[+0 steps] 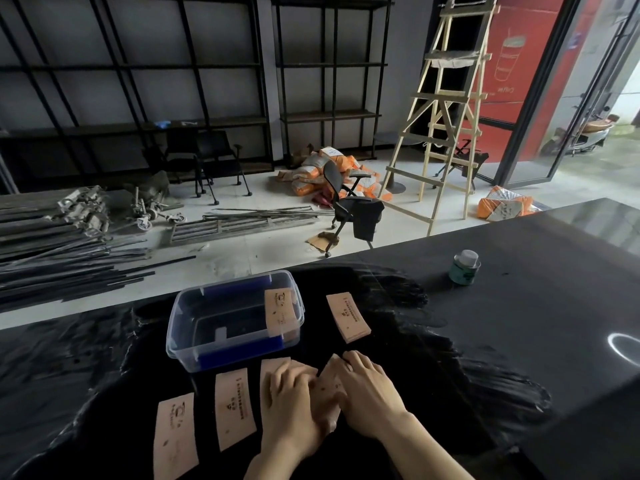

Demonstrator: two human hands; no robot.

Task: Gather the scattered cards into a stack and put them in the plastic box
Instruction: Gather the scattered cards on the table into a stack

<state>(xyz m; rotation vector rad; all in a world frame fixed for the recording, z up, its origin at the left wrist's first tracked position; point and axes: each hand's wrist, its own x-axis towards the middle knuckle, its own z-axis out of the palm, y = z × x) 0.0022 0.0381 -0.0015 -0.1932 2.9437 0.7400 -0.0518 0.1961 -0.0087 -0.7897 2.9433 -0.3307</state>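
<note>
Both hands are down flat on the black table [519,306], side by side near its front edge. The left hand [294,396] lies palm down with fingers spread and loose, resting on top of a tan card [273,367], not pinching it. The right hand [369,393] is palm down too, fingers slightly curled over another card [329,379] that sits tilted between the two hands; can't really tell if it's gripping that one or just pressing on it.

The rest of the cards are scattered around. Two more lie just left of the left hand: a middle card [233,410] and a far-left card [176,438] closer to the table edge. A small stack [348,317] sits further back, up and to the right of the hands. The clear plastic box [194,344] is right behind the hands, lid off, with one card [280,313] leaning inside against its right end.

The cards are all long, pale tan, slightly curved strips with small dark printing on them. A little capped jar [465,268] stands well off to the right.
</note>
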